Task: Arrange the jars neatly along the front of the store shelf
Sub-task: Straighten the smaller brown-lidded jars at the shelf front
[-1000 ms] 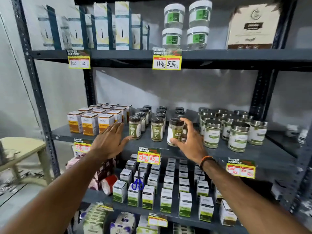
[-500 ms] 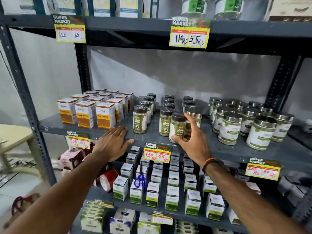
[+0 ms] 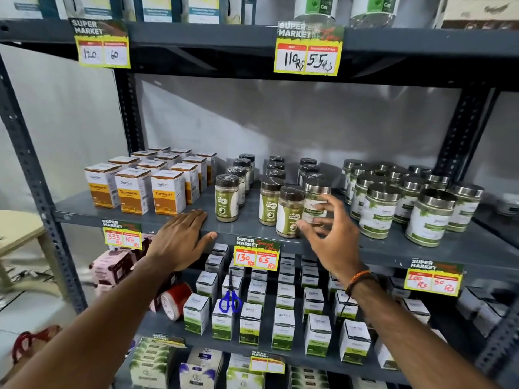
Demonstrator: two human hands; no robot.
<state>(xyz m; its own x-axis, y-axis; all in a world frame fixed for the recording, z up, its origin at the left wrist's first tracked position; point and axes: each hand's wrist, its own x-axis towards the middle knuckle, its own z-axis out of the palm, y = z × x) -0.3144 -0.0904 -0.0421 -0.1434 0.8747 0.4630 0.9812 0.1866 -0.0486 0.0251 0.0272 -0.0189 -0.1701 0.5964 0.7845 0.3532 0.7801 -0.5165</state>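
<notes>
Brown-lidded spice jars with green and white labels stand on the grey middle shelf (image 3: 252, 233). Three of them are at the front: one on the left (image 3: 227, 198), one in the middle (image 3: 270, 202), and one nearest the edge (image 3: 289, 213). A silver-lidded jar (image 3: 314, 195) stands right behind that last one. My right hand (image 3: 331, 234) hovers just in front of these two, fingers spread, thumb close to the brown-lidded jar, gripping nothing. My left hand (image 3: 182, 237) lies flat on the shelf's front edge. More dark-lidded jars (image 3: 276, 167) line up behind.
Several larger silver-lidded jars (image 3: 379, 211) crowd the shelf's right side. Turmeric boxes (image 3: 133, 192) fill the left. Price tags (image 3: 256, 254) hang from the edge. Below are small white boxes (image 3: 283, 327), blue scissors (image 3: 230, 300) and a red roll (image 3: 175, 303). A pale stool (image 3: 16, 234) stands left.
My right hand has come off the brown-lidded jar it held, and its fingers have spread. The jar now stands near the shelf edge. The view has moved closer.
</notes>
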